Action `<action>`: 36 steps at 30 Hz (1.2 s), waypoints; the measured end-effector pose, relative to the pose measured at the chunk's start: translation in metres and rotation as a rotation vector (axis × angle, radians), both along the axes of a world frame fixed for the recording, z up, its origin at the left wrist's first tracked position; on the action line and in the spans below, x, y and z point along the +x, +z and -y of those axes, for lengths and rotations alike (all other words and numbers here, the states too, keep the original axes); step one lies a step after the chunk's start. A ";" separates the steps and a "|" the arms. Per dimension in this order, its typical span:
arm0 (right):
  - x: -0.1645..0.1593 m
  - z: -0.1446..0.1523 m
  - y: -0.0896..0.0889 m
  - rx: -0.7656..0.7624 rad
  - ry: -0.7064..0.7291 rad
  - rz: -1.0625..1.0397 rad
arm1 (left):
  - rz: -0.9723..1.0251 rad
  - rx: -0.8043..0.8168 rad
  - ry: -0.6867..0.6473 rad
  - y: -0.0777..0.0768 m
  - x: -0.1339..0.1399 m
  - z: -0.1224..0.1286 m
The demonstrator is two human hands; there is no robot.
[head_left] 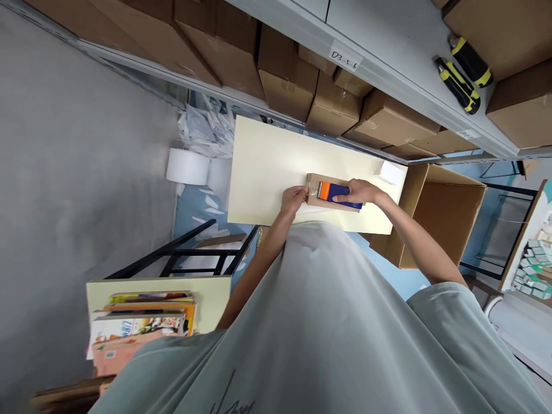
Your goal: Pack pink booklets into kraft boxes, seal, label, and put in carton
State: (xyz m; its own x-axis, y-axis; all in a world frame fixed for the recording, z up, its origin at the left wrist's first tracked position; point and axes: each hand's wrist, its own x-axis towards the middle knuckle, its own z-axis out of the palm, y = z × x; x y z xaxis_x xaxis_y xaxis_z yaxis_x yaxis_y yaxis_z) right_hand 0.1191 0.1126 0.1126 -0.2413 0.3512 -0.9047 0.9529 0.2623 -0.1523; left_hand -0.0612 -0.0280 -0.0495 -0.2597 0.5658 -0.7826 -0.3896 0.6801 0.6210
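Observation:
A small cardboard box (314, 199) lies flat on the pale tabletop (265, 167), with shiny clear tape near its left end. My left hand (294, 199) is closed at that end, fingertips pressed against the box's edge. Wrapped round a blue tape dispenser (334, 191) with an orange front, my right hand (357, 192) holds it low over the box's top. The dispenser covers much of the box, and whether its front touches the cardboard I cannot tell.
A large open carton (448, 215) stands right of the table. Behind it, a shelf (388, 86) holds several brown boxes (287, 75), with two black-and-yellow utility knives (457, 83) on its upper level. A white roll (188, 166) is at the left; magazines (138, 326) lie on a side table.

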 end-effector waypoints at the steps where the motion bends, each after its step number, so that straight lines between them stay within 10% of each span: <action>1: -0.001 0.000 -0.002 0.007 0.005 0.003 | -0.007 0.008 -0.014 -0.002 0.002 0.000; 9: -0.004 0.004 -0.008 0.022 0.022 0.019 | -0.401 0.031 -0.315 -0.008 -0.011 0.018; 16: -0.005 0.005 -0.006 0.021 0.013 0.014 | -0.378 0.528 -0.671 0.000 0.006 0.047; 26: -0.003 0.012 -0.001 0.030 0.035 0.001 | -0.840 0.573 -1.245 0.010 0.002 -0.010; 36: 0.003 0.004 0.010 -0.015 0.055 -0.060 | -0.967 0.319 -1.393 0.024 0.010 -0.015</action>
State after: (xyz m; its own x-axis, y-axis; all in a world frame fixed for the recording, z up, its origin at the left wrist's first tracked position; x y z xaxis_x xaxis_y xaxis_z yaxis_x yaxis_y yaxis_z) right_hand 0.1218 0.1086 0.1229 -0.3139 0.3228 -0.8929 0.9262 0.3111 -0.2131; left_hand -0.0508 -0.0129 -0.0254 0.2499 0.8458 -0.4714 0.9055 -0.0317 0.4231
